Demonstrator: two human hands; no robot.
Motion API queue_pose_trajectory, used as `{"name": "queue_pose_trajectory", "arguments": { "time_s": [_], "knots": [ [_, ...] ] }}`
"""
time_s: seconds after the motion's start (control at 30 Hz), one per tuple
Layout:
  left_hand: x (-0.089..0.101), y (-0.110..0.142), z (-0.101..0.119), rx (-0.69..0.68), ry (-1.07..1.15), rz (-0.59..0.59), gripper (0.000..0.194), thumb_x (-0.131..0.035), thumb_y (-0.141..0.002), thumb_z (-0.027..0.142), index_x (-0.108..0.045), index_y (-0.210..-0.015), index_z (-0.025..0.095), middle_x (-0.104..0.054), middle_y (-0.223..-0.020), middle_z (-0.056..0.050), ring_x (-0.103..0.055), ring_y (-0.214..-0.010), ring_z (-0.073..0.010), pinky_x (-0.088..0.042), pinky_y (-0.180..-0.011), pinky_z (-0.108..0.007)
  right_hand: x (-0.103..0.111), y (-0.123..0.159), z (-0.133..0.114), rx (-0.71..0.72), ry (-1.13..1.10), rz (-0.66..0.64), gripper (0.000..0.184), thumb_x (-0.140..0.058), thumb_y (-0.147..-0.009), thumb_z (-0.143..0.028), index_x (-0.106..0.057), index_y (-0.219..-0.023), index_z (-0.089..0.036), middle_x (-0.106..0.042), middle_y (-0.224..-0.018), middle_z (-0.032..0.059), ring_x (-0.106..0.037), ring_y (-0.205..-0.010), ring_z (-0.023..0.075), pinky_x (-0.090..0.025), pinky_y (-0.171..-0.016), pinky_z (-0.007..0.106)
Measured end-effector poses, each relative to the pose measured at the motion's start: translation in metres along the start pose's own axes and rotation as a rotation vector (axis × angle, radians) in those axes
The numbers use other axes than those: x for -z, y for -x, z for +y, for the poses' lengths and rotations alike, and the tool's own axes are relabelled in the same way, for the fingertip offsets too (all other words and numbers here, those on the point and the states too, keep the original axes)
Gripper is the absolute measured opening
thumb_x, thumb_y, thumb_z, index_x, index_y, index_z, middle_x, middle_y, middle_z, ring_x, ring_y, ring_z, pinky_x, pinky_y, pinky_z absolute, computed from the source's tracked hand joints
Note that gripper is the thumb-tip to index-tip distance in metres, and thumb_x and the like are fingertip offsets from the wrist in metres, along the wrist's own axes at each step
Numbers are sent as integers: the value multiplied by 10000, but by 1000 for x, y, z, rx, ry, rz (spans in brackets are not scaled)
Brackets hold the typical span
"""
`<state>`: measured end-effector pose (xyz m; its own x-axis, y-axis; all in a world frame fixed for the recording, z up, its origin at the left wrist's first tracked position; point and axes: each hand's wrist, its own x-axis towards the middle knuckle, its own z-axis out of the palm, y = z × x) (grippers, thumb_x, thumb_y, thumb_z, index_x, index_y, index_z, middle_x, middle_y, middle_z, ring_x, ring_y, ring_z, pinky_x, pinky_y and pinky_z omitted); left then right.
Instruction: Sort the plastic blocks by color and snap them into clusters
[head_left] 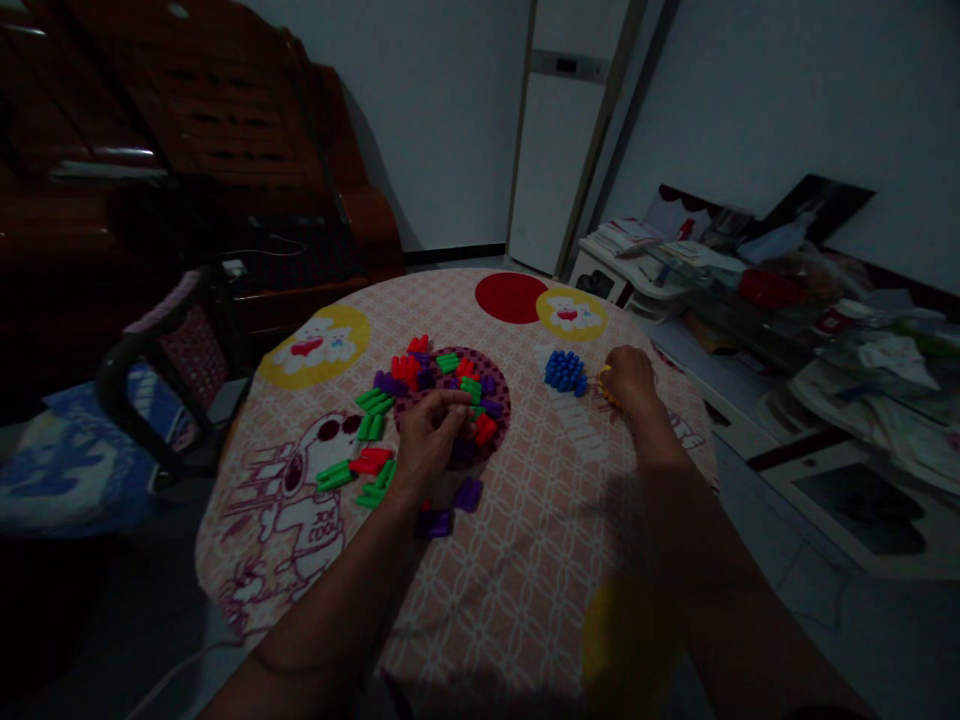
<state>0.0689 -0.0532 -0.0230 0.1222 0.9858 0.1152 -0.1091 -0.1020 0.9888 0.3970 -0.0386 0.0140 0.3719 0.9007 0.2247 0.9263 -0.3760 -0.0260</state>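
Note:
My left hand [435, 428] hovers over the dark checkered circle on the tablecloth, its fingers bent together in a pinch; what they hold, if anything, is hidden. Green pieces [470, 388], a red piece [485, 430] and purple pieces [491, 408], all small ribbed plastic building pieces, lie just beyond those fingertips. On the right, my right hand [628, 375] is closed over yellow plastic pieces [609, 392], mostly covered by the fingers. Beside it a tight cluster of blue plastic pieces [565, 372] stands on the cloth.
More green pieces [375, 401], red pieces [406, 372] and purple pieces [469, 494] lie scattered around my left hand and forearm. The round table has a patterned cloth [525, 560]. A chair [176, 360] stands at left, and a cluttered cabinet [750, 390] at right.

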Motion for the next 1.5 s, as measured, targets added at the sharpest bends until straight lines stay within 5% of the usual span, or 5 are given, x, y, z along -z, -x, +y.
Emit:
{"name": "queue_pose_trajectory", "arguments": {
  "time_s": [0.5, 0.9, 1.07, 1.3, 1.5],
  "knots": [
    [35, -18, 20, -74, 16, 294, 249, -692, -705, 320, -677, -891, 156, -687, -721, -3, -621, -568, -112, -506, -555, -218, 23, 46, -53, 208, -345, 68, 259, -534, -912, -242, -745, -1027, -144, -746, -944, 135, -673, -886, 251, -463, -825, 333],
    [54, -28, 11, -102, 12, 412, 255, -631, -702, 301, -664, -906, 152, -694, -741, -7, -628, -569, -114, -483, -547, -214, -27, 124, -141, 594, -462, -147, 348, -628, -939, -355, -633, -1250, -199, -669, -1158, 140, -606, -1108, 277, -489, -938, 388],
    [58, -30, 13, -95, 33, 454, 249, -629, -697, 296, -662, -899, 154, -680, -733, 2, -615, -556, -109, -505, -572, -227, -29, 120, -129, 512, -698, -165, 359, -638, -879, -312, -619, -1222, -210, -701, -1094, 105, -650, -1026, 252, -521, -906, 387],
    [66, -38, -4, -95, -39, 464, 241, -643, -697, 298, -673, -886, 152, -686, -769, -13, -633, -643, -123, -515, -626, -228, -30, 94, -60, -38, -1410, -237, 468, -701, -712, -456, -630, -1092, -193, -723, -919, 57, -688, -704, 182, -589, -655, 336],
    [75, -50, -18, -192, -376, 446, 285, -605, -753, 269, -704, -995, 155, -739, -957, -61, -691, -892, -193, -553, -827, -302, -47, 86, -21, -178, -1273, -89, 422, -600, -732, -430, -724, -1001, -130, -718, -747, 68, -632, -559, 167, -469, -439, 248]
  ]
}}
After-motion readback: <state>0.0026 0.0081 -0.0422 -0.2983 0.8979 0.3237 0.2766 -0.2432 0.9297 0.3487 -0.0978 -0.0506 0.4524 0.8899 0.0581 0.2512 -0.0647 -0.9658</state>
